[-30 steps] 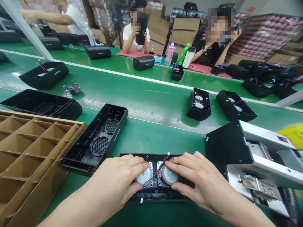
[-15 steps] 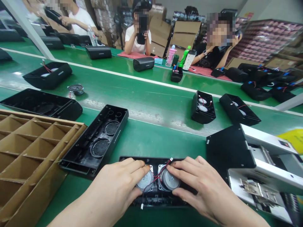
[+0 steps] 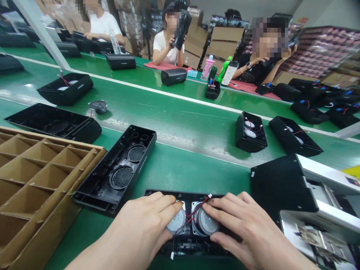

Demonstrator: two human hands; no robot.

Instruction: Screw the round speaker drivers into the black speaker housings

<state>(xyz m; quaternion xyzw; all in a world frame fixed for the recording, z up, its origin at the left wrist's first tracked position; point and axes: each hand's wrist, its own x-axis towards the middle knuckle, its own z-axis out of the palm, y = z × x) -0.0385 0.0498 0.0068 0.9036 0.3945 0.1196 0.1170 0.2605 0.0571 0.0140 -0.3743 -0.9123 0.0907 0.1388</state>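
A black speaker housing [image 3: 194, 249] lies open side up in front of me, with two round silver speaker drivers seated side by side in it. My left hand [image 3: 152, 217] curls over the left speaker driver [image 3: 176, 222], fingertips on its upper edge and thumb by its lower side. Around the right speaker driver [image 3: 207, 221], my right hand [image 3: 236, 221] grips with fingers above and thumb below. Red and black wires [image 3: 192, 217] cross between the drivers. One white connector [image 3: 209, 195] rests at the top edge, another [image 3: 172, 255] hangs toward the front.
An empty speaker housing [image 3: 115, 168] lies left of my hands, beside a divided cardboard box [image 3: 36, 180]. At right stands a black-and-white machine [image 3: 284, 183]. A loose driver [image 3: 98, 106] and several housings sit on the green belt [image 3: 168, 108]. Co-workers [image 3: 168, 41] sit across.
The view has shifted slightly, so most things appear a little farther right. Both hands stay on the drivers. Across the belt, a co-worker in white has lowered the speaker at far left.
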